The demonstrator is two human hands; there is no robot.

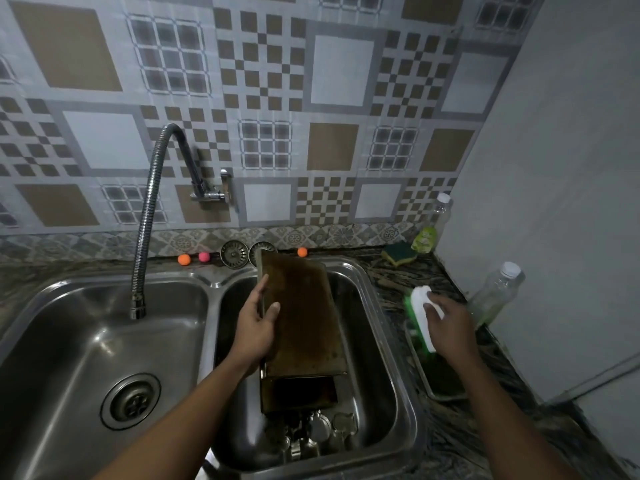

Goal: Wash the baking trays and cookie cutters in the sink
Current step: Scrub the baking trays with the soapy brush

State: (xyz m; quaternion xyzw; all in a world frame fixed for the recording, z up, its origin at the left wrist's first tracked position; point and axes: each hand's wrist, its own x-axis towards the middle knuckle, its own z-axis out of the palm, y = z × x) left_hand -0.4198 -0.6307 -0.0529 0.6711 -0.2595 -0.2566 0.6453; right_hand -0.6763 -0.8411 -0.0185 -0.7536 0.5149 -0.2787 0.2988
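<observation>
Two basins make up the steel sink (408, 403), and the right one holds the work: a browned baking tray (304, 317) stands tilted in it, its far end leaning on the back rim and its near end resting on a second, darker tray (301, 393) whose upper part it covers. The left hand (254, 327) grips the tilted tray by its left edge, thumb lying on the face and fingers wrapped behind, where they are hidden. At the basin's near end lies a cluster of metal cookie cutters (318, 434), dim and overlapping, so their shapes and number cannot be made out. The right hand (450, 323) is out over the dark counter, fingers curled on the top of a white-and-green scrubbing brush (422, 317); the brush's lower end is partly covered by the hand. The brush sits over a third tray (440, 375) on the counter, whose inside is too dark to read. A flexible tap hose (147, 216) hangs over the left basin. Behind the sink stand two drain strainers (234, 253), the right one half hidden by the tray, and three small balls (184, 259). A sponge (398, 252), a green-labelled bottle (431, 226) and a clear bottle (495, 292) sit near the right wall.
</observation>
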